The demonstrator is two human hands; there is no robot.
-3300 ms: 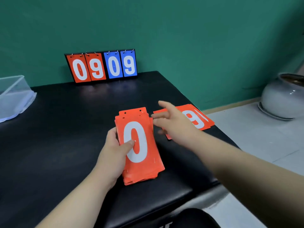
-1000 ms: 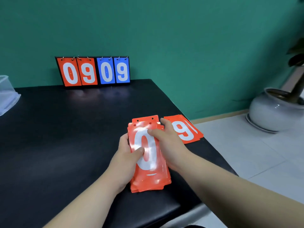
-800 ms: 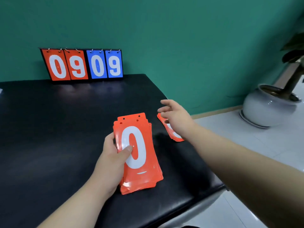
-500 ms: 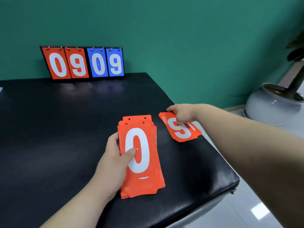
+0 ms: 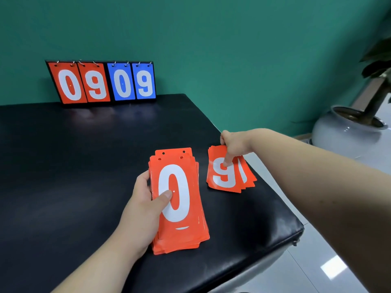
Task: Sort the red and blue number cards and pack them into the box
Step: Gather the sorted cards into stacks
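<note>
Red cards (image 5: 188, 235); black table (image 5: 63, 187); green wall (image 5: 232, 49)

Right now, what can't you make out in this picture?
Head view only.
Red stack in the left hand: the top 0 card hides every number beneath.
Small red pile: the 9 card and the right hand cover the cards below.
Potted plant: cut off by the right edge.

Black table (image 5: 63, 176) bears a scoreboard (image 5: 101, 82), a red card stack (image 5: 182, 235), a smaller pile (image 5: 228, 180).
</note>
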